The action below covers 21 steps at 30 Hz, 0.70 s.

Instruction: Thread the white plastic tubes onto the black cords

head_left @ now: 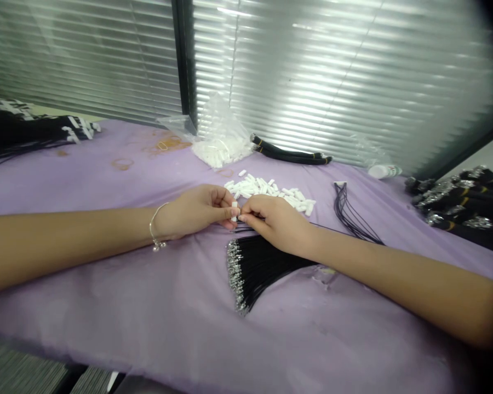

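My left hand (201, 208), with a bracelet at its wrist, pinches a small white plastic piece (234, 210) upright between thumb and fingers. Touching the right side of that piece, my right hand (273, 219) has thumb and forefinger pressed together on the end of a thin black cord, whose tip is mostly hidden by the fingers. Just behind both hands lies a loose pile of white plastic pieces (267, 189). Below my right hand, a fanned bundle of black cords (267, 265) with silvery metal ends (235, 273) rests on the purple cloth (168, 328).
A clear bag of white pieces (222, 148) stands at the back, beside tied black cord bundles (291, 155). Several cords joined to a white piece (345, 210) lie right. More bundles fill the far right (468, 197) and far left (20, 131). Rubber bands (162, 145) lie at back left.
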Each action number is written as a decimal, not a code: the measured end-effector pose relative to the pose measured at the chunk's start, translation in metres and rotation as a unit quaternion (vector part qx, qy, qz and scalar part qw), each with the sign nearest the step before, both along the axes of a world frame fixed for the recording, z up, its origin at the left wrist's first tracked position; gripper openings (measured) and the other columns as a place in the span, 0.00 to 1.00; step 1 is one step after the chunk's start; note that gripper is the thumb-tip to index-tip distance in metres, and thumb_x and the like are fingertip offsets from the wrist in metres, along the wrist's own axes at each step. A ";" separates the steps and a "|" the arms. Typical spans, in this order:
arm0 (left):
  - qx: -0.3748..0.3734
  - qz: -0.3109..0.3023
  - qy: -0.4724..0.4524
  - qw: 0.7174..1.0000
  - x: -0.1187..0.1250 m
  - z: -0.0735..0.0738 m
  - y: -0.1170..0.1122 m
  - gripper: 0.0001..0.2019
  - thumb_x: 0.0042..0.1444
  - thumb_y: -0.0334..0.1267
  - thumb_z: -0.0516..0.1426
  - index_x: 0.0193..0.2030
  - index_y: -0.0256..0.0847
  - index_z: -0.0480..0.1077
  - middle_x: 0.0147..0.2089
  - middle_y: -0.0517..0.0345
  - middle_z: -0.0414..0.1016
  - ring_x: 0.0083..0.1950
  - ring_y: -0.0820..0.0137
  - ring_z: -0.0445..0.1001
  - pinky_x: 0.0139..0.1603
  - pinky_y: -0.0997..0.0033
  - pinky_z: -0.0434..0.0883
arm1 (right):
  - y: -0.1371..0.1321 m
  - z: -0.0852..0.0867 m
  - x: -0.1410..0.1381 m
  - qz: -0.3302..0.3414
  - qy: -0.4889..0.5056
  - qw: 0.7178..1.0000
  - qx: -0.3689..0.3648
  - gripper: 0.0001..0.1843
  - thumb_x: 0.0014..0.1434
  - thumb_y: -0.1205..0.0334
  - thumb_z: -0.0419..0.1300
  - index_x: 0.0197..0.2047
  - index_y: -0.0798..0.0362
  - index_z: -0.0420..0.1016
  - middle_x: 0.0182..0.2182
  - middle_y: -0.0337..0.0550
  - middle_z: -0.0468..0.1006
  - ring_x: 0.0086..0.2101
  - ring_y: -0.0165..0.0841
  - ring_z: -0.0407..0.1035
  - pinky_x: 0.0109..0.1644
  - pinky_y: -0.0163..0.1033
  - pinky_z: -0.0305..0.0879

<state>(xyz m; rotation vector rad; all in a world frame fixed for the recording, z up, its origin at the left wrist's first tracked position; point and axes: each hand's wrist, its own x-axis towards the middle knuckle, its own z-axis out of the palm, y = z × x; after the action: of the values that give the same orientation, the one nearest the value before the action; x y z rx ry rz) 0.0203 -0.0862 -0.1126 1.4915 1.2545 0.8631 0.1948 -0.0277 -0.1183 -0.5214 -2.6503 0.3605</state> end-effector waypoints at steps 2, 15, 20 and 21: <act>-0.005 -0.007 -0.007 1.000 -0.001 0.000 0.000 0.08 0.50 0.37 0.58 0.35 0.35 0.65 0.32 0.59 0.72 0.34 0.74 0.72 0.41 0.73 0.67 | -0.001 0.000 0.000 -0.006 0.001 1.000 -0.007 0.08 0.57 0.67 0.51 0.31 0.56 0.70 0.28 0.39 0.71 0.29 0.26 0.62 0.35 0.31 0.56; -0.027 -0.016 -0.077 0.996 -0.007 -0.003 0.001 0.07 0.49 0.36 0.58 0.35 0.37 0.67 0.34 0.60 0.72 0.37 0.75 0.71 0.46 0.73 0.68 | -0.003 -0.002 0.006 0.036 0.050 0.992 0.113 0.04 0.54 0.70 0.53 0.31 0.56 0.69 0.32 0.43 0.68 0.35 0.29 0.62 0.40 0.34 0.59; -0.026 -0.011 -0.071 0.997 -0.005 0.000 0.000 0.08 0.49 0.37 0.58 0.36 0.36 0.67 0.35 0.60 0.72 0.37 0.75 0.71 0.46 0.74 0.68 | -0.004 -0.001 0.005 0.015 0.046 0.990 0.131 0.05 0.55 0.68 0.53 0.32 0.56 0.69 0.32 0.43 0.69 0.35 0.31 0.62 0.41 0.37 0.57; -0.029 -0.010 -0.071 0.997 -0.005 0.001 0.000 0.08 0.49 0.37 0.58 0.36 0.36 0.67 0.35 0.59 0.72 0.38 0.75 0.71 0.46 0.74 0.68 | -0.004 -0.001 0.005 0.011 0.046 0.990 0.134 0.05 0.55 0.68 0.53 0.32 0.56 0.69 0.32 0.43 0.69 0.36 0.31 0.62 0.41 0.37 0.57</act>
<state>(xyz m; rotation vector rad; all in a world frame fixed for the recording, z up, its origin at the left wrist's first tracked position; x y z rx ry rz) 0.0152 -0.0859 -0.1118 1.3701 1.1490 0.8967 0.1999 -0.0318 -0.1190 -0.3799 -2.5634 0.0322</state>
